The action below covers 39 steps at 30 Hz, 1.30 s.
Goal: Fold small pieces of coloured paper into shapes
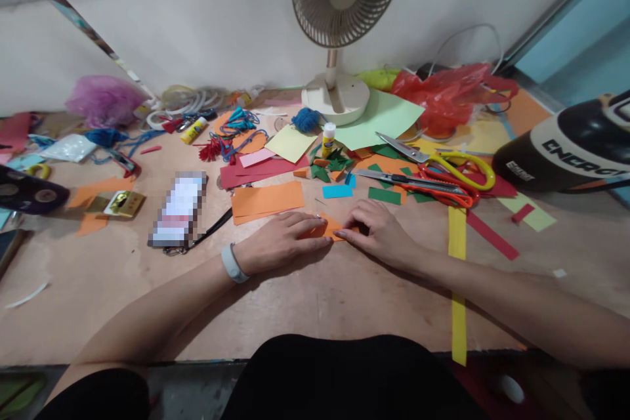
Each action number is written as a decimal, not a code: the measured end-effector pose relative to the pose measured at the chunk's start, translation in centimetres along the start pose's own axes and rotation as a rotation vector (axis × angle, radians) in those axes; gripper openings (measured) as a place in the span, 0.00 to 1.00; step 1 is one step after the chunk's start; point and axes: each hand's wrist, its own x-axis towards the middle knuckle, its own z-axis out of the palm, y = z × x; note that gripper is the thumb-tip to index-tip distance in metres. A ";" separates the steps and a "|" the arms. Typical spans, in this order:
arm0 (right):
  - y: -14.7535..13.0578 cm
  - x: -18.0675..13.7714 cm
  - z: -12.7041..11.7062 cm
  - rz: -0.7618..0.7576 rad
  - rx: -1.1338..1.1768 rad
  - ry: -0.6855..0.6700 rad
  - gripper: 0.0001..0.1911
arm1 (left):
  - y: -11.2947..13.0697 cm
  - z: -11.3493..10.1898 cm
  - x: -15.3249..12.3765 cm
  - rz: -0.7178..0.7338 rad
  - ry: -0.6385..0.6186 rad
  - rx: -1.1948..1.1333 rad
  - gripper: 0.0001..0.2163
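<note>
A small folded piece of orange paper [331, 228] lies on the wooden table [315, 302] in front of me. My left hand [280, 244] lies flat over its left part, fingers stretched and pressed down on it. My right hand [378, 231] presses its right end with curled fingertips. A white band sits on my left wrist. Just behind the hands lies a stack of orange paper sheets [267, 200].
Scissors with a yellow handle [443, 161], red scissors [443, 187] and a utility knife [394, 177] lie at the right among green scraps. A long yellow strip [457, 275], a glue stick [328, 138], a fan [339, 26], a phone [180, 209] and a black bottle [566, 151] are around.
</note>
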 end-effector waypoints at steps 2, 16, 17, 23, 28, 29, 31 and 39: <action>0.0 0.0 0.0 0.000 0.001 -0.002 0.11 | 0.0 0.0 0.0 0.003 0.003 0.004 0.16; 0.1 -0.1 0.1 0.017 -0.032 -0.001 0.11 | 0.0 0.0 0.1 0.007 -0.012 0.020 0.16; 0.1 -0.1 0.1 0.022 -0.037 -0.001 0.10 | 0.0 -0.1 0.1 0.009 -0.014 0.021 0.16; -0.1 -0.3 -1.4 0.142 -0.014 -0.074 0.08 | 0.0 -0.1 0.1 0.001 -0.006 0.035 0.15; -1.1 0.7 -4.0 0.446 0.131 -0.184 0.12 | 0.1 -0.2 0.3 -0.004 -0.005 0.035 0.14; -1.3 1.1 -4.4 0.485 0.166 -0.242 0.13 | 0.1 -0.2 0.3 -0.005 -0.007 0.034 0.14; -1.7 2.0 -4.6 0.544 0.244 -0.440 0.18 | 0.1 -0.3 0.3 -0.003 -0.009 0.031 0.15; -1.6 4.3 -2.3 0.801 0.386 -0.900 0.25 | 0.0 -0.2 0.2 0.007 -0.004 0.047 0.15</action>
